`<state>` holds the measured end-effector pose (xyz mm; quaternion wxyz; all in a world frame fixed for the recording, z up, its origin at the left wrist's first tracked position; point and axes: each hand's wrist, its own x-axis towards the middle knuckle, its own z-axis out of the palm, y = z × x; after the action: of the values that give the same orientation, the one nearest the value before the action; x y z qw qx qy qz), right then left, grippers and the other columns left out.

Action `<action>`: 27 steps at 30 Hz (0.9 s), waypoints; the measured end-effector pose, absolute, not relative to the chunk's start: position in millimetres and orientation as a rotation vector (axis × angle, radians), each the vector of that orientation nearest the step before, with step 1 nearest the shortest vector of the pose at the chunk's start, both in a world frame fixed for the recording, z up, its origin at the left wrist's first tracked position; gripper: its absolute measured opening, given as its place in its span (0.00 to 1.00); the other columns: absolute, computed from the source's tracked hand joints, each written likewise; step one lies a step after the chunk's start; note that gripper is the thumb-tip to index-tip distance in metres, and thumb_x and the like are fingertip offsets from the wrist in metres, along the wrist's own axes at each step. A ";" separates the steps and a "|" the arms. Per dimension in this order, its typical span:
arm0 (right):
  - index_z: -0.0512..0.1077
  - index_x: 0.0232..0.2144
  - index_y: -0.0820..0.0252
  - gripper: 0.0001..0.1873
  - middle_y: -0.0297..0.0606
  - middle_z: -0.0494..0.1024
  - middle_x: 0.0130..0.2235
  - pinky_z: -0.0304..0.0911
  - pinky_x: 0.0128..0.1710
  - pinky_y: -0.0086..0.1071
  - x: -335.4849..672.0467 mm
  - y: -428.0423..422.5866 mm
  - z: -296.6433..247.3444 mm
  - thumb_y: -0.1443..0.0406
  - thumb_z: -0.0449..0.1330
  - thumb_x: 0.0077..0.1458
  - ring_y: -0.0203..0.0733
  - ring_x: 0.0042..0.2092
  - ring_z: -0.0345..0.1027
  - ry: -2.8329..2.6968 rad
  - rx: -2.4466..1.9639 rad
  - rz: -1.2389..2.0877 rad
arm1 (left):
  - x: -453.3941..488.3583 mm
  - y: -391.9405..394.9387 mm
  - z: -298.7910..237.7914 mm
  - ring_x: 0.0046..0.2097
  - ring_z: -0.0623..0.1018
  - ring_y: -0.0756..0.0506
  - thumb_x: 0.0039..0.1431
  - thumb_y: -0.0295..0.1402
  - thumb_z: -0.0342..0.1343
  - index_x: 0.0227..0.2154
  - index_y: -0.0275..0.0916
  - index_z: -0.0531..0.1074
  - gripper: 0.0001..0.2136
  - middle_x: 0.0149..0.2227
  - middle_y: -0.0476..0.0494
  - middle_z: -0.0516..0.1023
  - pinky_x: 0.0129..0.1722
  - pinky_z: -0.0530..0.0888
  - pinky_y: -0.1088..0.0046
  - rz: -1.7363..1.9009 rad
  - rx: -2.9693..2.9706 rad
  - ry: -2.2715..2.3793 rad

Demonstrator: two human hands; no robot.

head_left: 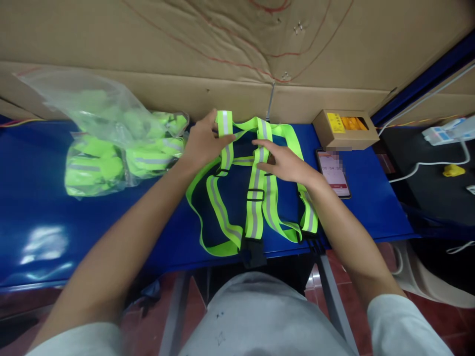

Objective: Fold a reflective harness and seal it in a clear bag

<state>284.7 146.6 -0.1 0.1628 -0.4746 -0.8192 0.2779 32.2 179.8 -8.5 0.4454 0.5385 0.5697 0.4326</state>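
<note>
A neon-yellow reflective vest (pixel 256 217) made of elastic straps with grey stripes and black buckles lies spread on the blue table. My left hand (pixel 202 142) is closed on its left shoulder strap, thumb across the front and fingers partly hidden behind. My right hand (pixel 284 162) is at the middle strap, index finger and thumb over it and the other fingers partly hidden, gripping it. A black slider (pixel 256 195) sits on that strap below the hand. Black buckle ends (pixel 254 252) hang at the table's front edge.
Clear bags of folded yellow vests (pixel 96 165) lie on the left of the blue table (pixel 33 198). At right are a phone (pixel 333 173) showing a timer and a cardboard box (pixel 347 129) with orange contents. A cardboard wall (pixel 237 99) stands behind. A white cable (pixel 426 165) crosses a dark surface.
</note>
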 end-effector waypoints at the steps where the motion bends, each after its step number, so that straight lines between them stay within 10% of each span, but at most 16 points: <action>1: 0.60 0.73 0.52 0.37 0.31 0.78 0.34 0.67 0.43 0.37 287.6 144.4 5.5 0.61 0.62 0.64 0.45 0.36 0.73 -2.367 -1.357 0.760 | 32.0 177.2 -9.0 0.62 0.76 0.37 0.49 0.32 0.74 0.57 0.40 0.73 0.31 0.51 0.42 0.82 0.56 0.71 0.70 1.083 1.460 1.472; 7: 0.67 0.69 0.54 0.28 0.46 0.82 0.54 0.68 0.57 0.47 307.2 129.6 33.9 0.56 0.56 0.71 0.55 0.54 0.76 -2.292 -1.517 0.368 | 31.1 153.1 0.8 0.70 0.67 0.28 0.61 0.41 0.66 0.60 0.41 0.75 0.25 0.68 0.33 0.68 0.71 0.60 0.52 0.928 2.129 1.656; 15: 0.54 0.76 0.56 0.36 0.49 0.45 0.79 0.36 0.76 0.60 284.4 116.5 -17.9 0.51 0.52 0.74 0.56 0.80 0.35 -2.686 -1.316 0.308 | 21.3 98.5 -16.8 0.77 0.58 0.29 0.74 0.49 0.49 0.71 0.48 0.64 0.27 0.77 0.34 0.54 0.73 0.55 0.41 0.565 2.622 1.481; 22: 0.59 0.74 0.53 0.31 0.45 0.54 0.78 0.46 0.75 0.59 307.2 89.4 14.5 0.54 0.50 0.75 0.55 0.78 0.45 -2.564 -1.277 0.270 | 21.8 55.5 2.4 0.71 0.69 0.33 0.73 0.36 0.52 0.70 0.53 0.65 0.25 0.71 0.38 0.69 0.69 0.68 0.44 0.834 2.604 1.445; 27: 0.73 0.63 0.36 0.22 0.35 0.79 0.62 0.69 0.62 0.54 374.9 14.0 26.7 0.63 0.55 0.71 0.52 0.63 0.73 -2.520 -1.205 0.365 | 8.3 -12.6 6.8 0.67 0.75 0.39 0.71 0.35 0.56 0.74 0.55 0.57 0.31 0.66 0.43 0.75 0.66 0.76 0.51 0.484 2.851 0.804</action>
<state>374.9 14.0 26.7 0.1617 -0.4223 -0.8827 0.1278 8.3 -12.6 6.8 0.0698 0.9476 0.2671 0.1609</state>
